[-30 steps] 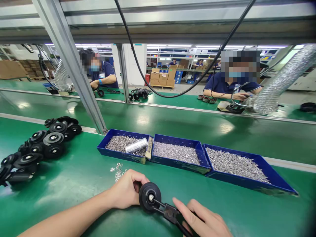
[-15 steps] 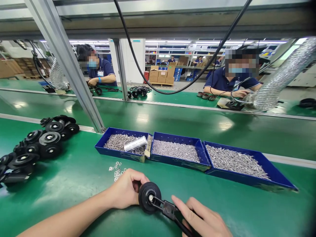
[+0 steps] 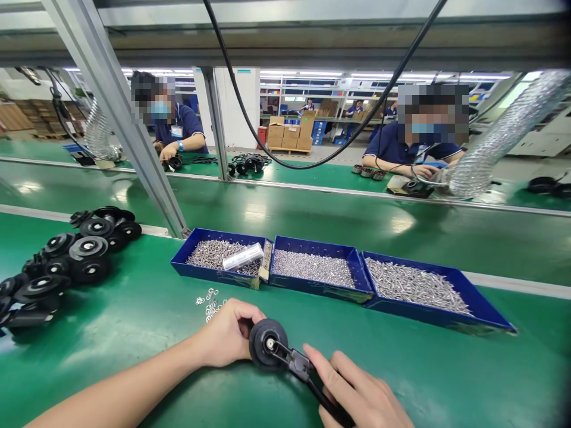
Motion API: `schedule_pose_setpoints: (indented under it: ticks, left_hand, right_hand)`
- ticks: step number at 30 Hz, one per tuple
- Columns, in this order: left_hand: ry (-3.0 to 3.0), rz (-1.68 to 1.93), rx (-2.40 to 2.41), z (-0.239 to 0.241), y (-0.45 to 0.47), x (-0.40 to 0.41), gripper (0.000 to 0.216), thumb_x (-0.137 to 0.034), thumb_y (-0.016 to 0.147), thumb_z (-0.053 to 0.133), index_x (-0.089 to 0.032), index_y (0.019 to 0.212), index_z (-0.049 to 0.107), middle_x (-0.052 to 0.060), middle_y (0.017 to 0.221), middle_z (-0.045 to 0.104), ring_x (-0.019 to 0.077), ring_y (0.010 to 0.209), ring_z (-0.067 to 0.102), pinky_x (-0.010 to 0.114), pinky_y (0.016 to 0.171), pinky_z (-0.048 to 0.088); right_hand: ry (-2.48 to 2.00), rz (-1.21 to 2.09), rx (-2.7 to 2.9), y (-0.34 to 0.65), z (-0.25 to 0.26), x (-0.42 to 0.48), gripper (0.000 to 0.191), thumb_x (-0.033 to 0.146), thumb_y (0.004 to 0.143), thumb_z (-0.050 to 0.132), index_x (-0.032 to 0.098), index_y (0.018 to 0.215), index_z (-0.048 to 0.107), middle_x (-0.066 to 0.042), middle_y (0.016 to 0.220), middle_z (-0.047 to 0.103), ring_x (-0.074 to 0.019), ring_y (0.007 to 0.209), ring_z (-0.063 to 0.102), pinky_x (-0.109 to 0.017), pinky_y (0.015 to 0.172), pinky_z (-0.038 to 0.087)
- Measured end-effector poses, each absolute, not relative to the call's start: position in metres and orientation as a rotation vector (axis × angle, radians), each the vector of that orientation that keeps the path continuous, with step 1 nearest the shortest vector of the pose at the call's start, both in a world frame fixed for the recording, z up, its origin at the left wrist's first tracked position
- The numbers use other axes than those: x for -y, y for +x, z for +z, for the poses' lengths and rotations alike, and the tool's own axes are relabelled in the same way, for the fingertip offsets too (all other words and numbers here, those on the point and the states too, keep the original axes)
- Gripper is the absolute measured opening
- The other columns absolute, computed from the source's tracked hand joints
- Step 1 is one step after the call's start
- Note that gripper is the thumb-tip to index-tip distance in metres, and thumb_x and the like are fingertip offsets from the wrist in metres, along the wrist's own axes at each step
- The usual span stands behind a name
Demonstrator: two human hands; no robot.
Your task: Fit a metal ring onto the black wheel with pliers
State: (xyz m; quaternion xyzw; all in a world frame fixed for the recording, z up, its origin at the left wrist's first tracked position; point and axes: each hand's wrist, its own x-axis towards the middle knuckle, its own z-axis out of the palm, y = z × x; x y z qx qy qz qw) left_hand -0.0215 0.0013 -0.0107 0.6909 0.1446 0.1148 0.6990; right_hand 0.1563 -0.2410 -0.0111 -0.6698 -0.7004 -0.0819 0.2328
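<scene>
Head view, down over bench (image 3: 134, 333)

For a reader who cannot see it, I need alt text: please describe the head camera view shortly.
On a green workbench, the left hand holds a black round part while the right hand applies black pliers to its centre. Behind them lie small metal rings, three blue trays of screws, and a pile of black parts; two masked co-workers sit opposite.
</scene>
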Motion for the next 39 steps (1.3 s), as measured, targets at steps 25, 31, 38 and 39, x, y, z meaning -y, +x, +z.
schedule_pose_setpoints:
  ticks: [25, 31, 38, 39]
  left_hand:
    - [1.567, 0.251, -0.289, -0.010, -0.021, -0.001, 0.029, -0.025, 0.065, 0.099, -0.011, 0.079, 0.077, 0.011, 0.087, 0.078, 0.0158, 0.072, 0.064, 0.019, 0.059, 0.045]
    - [1.565, 0.230, -0.310, -0.010, -0.020, -0.002, 0.030, -0.025, 0.063, 0.099, -0.011, 0.080, 0.078, 0.010, 0.087, 0.078, 0.0157, 0.071, 0.063, 0.020, 0.060, 0.045]
    - [1.567, 0.227, -0.302, -0.009, -0.022, -0.003, 0.026, -0.023, 0.064, 0.094, -0.010, 0.077, 0.076, 0.011, 0.087, 0.078, 0.0200, 0.076, 0.067, 0.024, 0.064, 0.050]
    - [1.570, 0.229, -0.297, -0.008, -0.023, -0.003, 0.024, -0.023, 0.064, 0.094, -0.011, 0.076, 0.076, 0.011, 0.087, 0.078, 0.0204, 0.076, 0.067, 0.024, 0.065, 0.050]
  right_hand:
    - [-1.662, -0.374, 1.991, 0.179, -0.016, 0.233, 0.059, 0.005, 0.097, 0.050, 0.018, 0.154, 0.053, -0.007, 0.089, 0.057, -0.0168, 0.065, 0.055, -0.026, 0.054, 0.048]
    - [-1.757, -0.354, 2.010, 0.177, -0.021, 0.240, 0.061, 0.008, 0.101, 0.050, 0.021, 0.160, 0.046, -0.007, 0.092, 0.058, -0.0171, 0.068, 0.060, -0.026, 0.057, 0.052]
    - [-1.780, -0.534, 2.084, 0.167, -0.022, 0.238, 0.059, 0.010, 0.098, 0.052, 0.016, 0.157, 0.050, -0.007, 0.089, 0.058, -0.0178, 0.063, 0.063, -0.027, 0.049, 0.048]
    - [-1.771, -0.535, 2.081, 0.167, -0.022, 0.237, 0.058, 0.010, 0.098, 0.052, 0.016, 0.156, 0.051, -0.006, 0.089, 0.058, -0.0176, 0.063, 0.063, -0.027, 0.049, 0.047]
